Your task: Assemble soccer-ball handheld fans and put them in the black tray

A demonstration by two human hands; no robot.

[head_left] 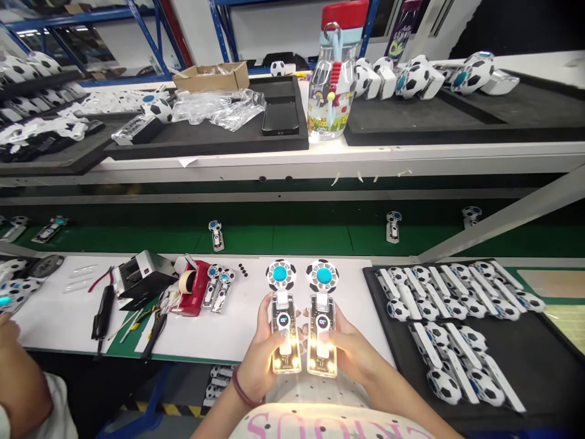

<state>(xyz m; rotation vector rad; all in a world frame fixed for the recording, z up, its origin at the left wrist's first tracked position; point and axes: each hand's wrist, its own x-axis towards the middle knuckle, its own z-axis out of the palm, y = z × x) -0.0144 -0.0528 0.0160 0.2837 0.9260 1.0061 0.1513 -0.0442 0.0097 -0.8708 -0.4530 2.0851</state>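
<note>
Head camera shows the left hand (pixel 261 353) holding one lit fan (pixel 283 317) tight, the right hand (pixel 351 350) holding another fan (pixel 322 317) beside it.

Two lit handheld fans (pixel 304 317), one in each hand, side by side.
</note>
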